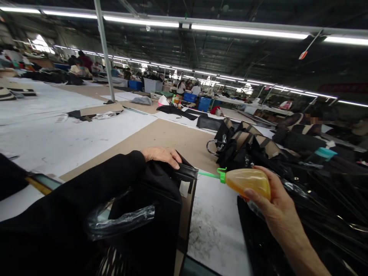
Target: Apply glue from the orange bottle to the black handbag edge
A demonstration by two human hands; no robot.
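Worktop: broad, white-covered, running away ahead and to the left; dark smudges on the strip between bag and heap. Brown sheet laid across it, beyond the hands.

Right side: heap of black bags, near the right forearm, some parts wrapped in clear plastic.

Black bag: close in front of the wearer, left of centre, on the near part of the worktop. Plastic-wrapped handle on the wearer's left. Its right-hand edge runs from a far upper corner down toward the wearer, brown lining showing along it.

Left hand: grasping the bag's far upper corner from above, fingers bent over the black border. Contact on the underside hidden.

Right hand: wrapped around a squeeze bottle, thumb on the near side. How hard it squeezes, cannot tell.

Bottle: amber contents, lying nearly level; long axis left–right, base in the palm, tip to the left, roughly crosswise to the bag's edge. Right hand at the base end; left hand nearer the tip.

Green nozzle: its end meets the bag's upper corner, just right of the left fingers. Touching or barely clear, cannot tell.

Pale patch: on the bag, just below that corner.
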